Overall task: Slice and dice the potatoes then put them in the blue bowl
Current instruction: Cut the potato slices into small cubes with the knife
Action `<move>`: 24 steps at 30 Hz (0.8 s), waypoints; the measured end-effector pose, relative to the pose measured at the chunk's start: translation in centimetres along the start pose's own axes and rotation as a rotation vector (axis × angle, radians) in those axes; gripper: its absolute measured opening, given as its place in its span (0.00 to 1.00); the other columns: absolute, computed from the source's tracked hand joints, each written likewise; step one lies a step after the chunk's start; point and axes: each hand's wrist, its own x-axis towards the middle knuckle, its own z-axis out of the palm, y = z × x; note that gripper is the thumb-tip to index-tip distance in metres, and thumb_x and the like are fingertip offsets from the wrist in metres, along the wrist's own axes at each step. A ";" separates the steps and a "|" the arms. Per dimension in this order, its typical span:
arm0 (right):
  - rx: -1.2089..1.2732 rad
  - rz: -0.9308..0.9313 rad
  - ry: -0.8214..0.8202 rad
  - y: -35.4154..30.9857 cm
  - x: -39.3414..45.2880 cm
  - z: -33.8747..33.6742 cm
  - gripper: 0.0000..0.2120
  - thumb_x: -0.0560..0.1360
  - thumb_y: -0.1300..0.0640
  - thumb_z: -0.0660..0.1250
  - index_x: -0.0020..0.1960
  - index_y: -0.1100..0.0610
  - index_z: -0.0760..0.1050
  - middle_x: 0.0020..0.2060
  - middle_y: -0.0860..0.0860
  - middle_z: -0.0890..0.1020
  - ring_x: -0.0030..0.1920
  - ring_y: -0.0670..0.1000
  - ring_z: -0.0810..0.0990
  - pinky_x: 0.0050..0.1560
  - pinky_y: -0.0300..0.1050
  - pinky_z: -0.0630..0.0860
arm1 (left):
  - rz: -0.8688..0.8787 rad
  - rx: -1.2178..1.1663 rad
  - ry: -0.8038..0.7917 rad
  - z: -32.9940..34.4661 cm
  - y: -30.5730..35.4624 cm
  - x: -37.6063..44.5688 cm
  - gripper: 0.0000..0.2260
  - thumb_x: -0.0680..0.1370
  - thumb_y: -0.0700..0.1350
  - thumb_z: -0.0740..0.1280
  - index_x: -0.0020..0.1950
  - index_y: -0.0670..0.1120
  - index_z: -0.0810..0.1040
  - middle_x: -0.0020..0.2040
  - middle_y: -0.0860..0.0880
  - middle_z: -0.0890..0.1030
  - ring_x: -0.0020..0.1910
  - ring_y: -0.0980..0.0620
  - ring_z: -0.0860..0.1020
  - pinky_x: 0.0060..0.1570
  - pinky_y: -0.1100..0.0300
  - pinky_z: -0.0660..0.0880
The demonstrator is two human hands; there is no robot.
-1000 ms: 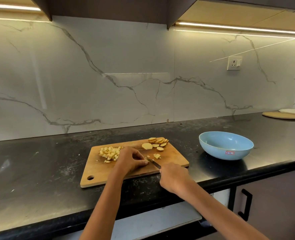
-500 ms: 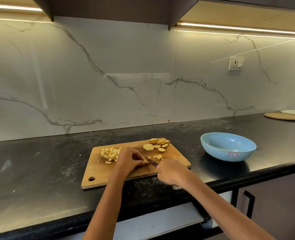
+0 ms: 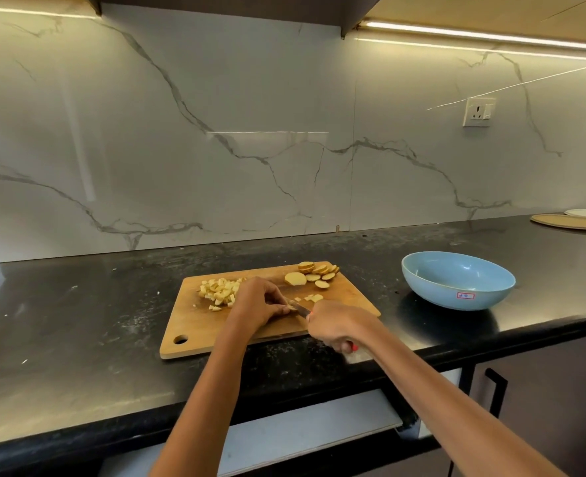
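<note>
A: How should this cut be made?

B: The piece under the left hand [image 3: 262, 302] is pinned with curled fingertips, kept back from the knife [image 3: 298, 308], whose handle is gripped in the right hand [image 3: 336, 327] (short, straight strokes would be safest).

A: And the potatoes?

B: Diced potato [image 3: 220, 291] lies far-left on the cutting board [image 3: 195, 325], uncut slices [image 3: 315, 273] far-right; the blue bowl [image 3: 456, 282] waits right on the black counter [image 3: 78, 321], against marble-look wall panels [image 3: 215, 132].
</note>
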 end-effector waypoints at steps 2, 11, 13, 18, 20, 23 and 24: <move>0.004 -0.005 0.012 0.2 0.2 0.2 0.09 0.80 0.59 0.52 0.54 0.61 0.68 0.33 0.51 0.69 0.25 0.45 0.64 0.23 0.36 0.61 | -0.004 0.001 0.001 0.0 0.1 0.0 0.03 0.70 0.39 0.74 0.42 0.43 0.83 0.40 0.50 0.82 0.38 0.58 0.77 0.37 0.71 0.72; -0.290 -0.079 0.303 1.7 -0.6 2.8 0.13 0.78 0.58 0.60 0.61 0.59 0.73 0.56 0.55 0.78 0.55 0.54 0.77 0.46 0.44 0.69 | -0.012 -0.001 -0.008 -0.1 -0.1 -0.1 0.03 0.70 0.39 0.73 0.43 0.43 0.83 0.41 0.49 0.82 0.38 0.60 0.76 0.35 0.72 0.71; -0.301 -0.077 0.341 2.2 -0.1 2.7 0.13 0.78 0.59 0.59 0.61 0.59 0.74 0.55 0.55 0.78 0.54 0.54 0.77 0.46 0.44 0.70 | -0.012 -0.005 -0.018 0.0 -0.2 -0.2 0.03 0.71 0.39 0.72 0.44 0.43 0.83 0.42 0.49 0.82 0.38 0.60 0.76 0.36 0.72 0.71; -0.393 -0.148 0.416 3.6 0.2 1.7 0.11 0.79 0.59 0.58 0.58 0.57 0.75 0.53 0.54 0.79 0.52 0.53 0.78 0.43 0.42 0.69 | 0.091 -0.057 0.130 0.1 0.0 -0.1 0.14 0.73 0.32 0.67 0.56 0.44 0.80 0.49 0.50 0.81 0.48 0.57 0.77 0.46 0.72 0.71; -0.422 -0.181 0.474 3.8 0.1 1.5 0.10 0.79 0.58 0.58 0.58 0.57 0.74 0.52 0.53 0.80 0.51 0.53 0.79 0.43 0.43 0.68 | 0.172 -0.091 0.148 0.3 0.3 0.0 0.23 0.71 0.29 0.67 0.63 0.46 0.74 0.50 0.48 0.81 0.50 0.56 0.77 0.50 0.68 0.71; -0.460 -0.210 0.545 3.9 0.2 1.3 0.09 0.79 0.57 0.60 0.58 0.56 0.73 0.49 0.52 0.80 0.49 0.53 0.79 0.43 0.43 0.69 | 0.271 -0.083 0.046 0.7 0.5 0.0 0.34 0.69 0.25 0.64 0.69 0.50 0.65 0.48 0.51 0.80 0.53 0.54 0.77 0.59 0.61 0.73; -0.478 -0.217 0.556 3.8 0.1 1.2 0.09 0.79 0.56 0.60 0.58 0.56 0.73 0.49 0.52 0.81 0.48 0.52 0.80 0.42 0.43 0.69 | 0.291 -0.037 0.019 0.9 0.5 0.1 0.36 0.68 0.25 0.63 0.71 0.52 0.63 0.49 0.52 0.80 0.55 0.53 0.77 0.61 0.57 0.71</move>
